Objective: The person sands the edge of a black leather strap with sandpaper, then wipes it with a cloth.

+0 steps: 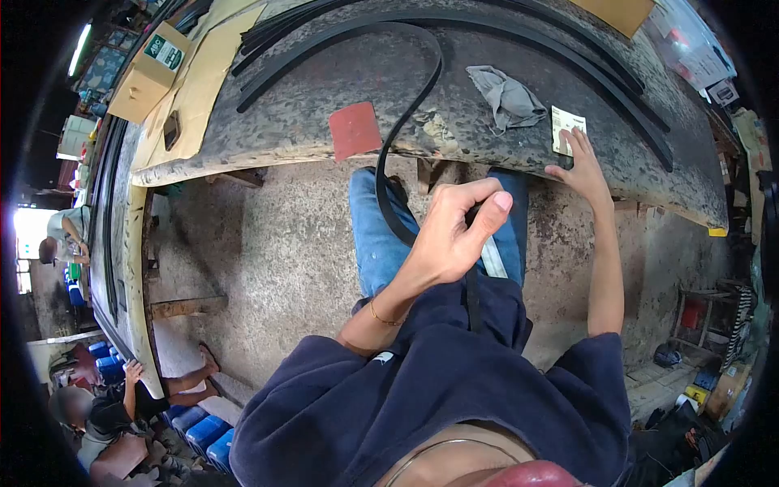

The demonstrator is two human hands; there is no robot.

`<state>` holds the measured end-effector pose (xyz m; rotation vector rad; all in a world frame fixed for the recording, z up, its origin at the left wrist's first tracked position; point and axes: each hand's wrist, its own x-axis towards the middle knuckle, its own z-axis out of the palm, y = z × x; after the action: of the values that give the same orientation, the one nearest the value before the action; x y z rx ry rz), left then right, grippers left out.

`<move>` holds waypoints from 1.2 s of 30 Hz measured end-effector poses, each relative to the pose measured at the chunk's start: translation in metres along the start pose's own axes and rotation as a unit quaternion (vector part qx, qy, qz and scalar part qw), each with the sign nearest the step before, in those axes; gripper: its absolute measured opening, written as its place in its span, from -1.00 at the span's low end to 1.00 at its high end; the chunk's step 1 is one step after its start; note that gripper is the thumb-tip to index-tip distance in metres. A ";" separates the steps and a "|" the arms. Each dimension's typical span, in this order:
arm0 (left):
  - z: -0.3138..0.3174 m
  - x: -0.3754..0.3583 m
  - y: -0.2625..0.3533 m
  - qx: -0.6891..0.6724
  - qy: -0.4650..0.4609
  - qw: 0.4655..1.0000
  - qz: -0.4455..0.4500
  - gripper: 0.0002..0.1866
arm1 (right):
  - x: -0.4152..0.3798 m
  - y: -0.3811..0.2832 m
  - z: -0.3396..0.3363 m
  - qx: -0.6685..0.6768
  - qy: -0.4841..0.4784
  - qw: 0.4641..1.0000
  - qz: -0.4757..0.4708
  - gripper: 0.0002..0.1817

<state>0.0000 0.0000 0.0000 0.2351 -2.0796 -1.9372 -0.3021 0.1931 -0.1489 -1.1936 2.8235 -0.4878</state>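
Note:
A long flat black strip (395,130) curls off the table and down to my left hand (462,231), which is closed around it in front of my lap. A short length of black strip also hangs below that fist. Close by the fist, a narrow white piece (492,258) shows against my jeans. My right hand (586,169) reaches over the table edge with fingers apart. Its fingertips overlap the lower part of a pale printed card (563,120). Left of the card lies a crumpled grey cloth (509,97), and farther left a red square sheet (355,131).
More black strips (527,36) lie along the back of the dark worktable (300,97). Cardboard, a phone (171,130) and a box (152,71) sit at the left. Another person (109,414) sits at lower left near blue containers (207,438); one more stands farther back.

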 end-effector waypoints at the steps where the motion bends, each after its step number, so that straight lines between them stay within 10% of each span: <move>1: 0.001 0.000 0.002 0.009 -0.011 1.000 0.015 -0.39 | -0.001 -0.001 -0.007 0.008 -0.005 1.000 0.000 0.00; 8: -0.003 0.002 0.007 0.007 -0.026 0.998 0.052 -0.23 | 0.026 0.027 -0.002 0.081 0.007 0.996 -0.023 -0.42; 36: -0.001 0.004 -0.009 -0.346 -0.047 0.936 0.031 -0.48 | 0.010 -0.002 -0.002 0.001 0.094 0.995 -0.014 -0.28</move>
<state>-0.0041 -0.0031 -0.0088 -0.0793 -1.2996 -2.5245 -0.3082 0.1852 -0.1460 -1.2521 2.9627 -0.6363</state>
